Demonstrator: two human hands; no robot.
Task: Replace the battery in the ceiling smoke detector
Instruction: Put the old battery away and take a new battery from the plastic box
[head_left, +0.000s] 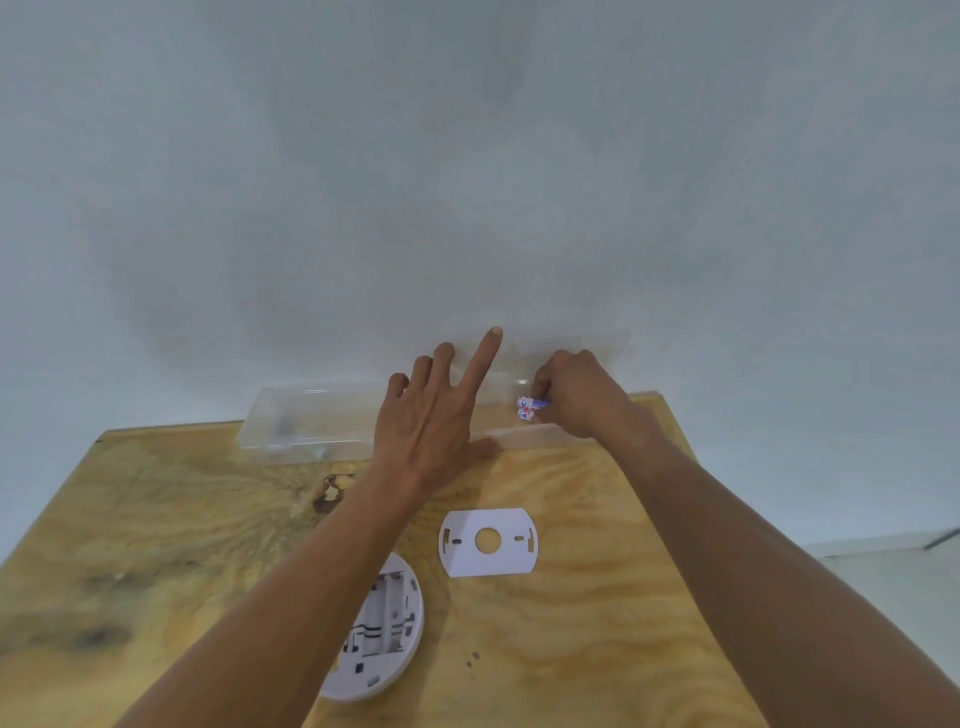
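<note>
The small white battery pack (525, 408) pinched in the right hand (576, 395) shows blue-and-red letters "ABC".

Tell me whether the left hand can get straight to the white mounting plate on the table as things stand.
Probably yes. The left hand is open with fingers spread at the clear plastic box, holding nothing, and the mounting plate lies uncovered on the wooden table nearer the person, with nothing lying between them.

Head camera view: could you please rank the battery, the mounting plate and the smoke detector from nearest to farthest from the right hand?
1. Battery: pinched in the right hand, over the clear box.
2. Mounting plate: flat on the table, below the hands.
3. Smoke detector: nearer the camera, partly under the left forearm.
</note>
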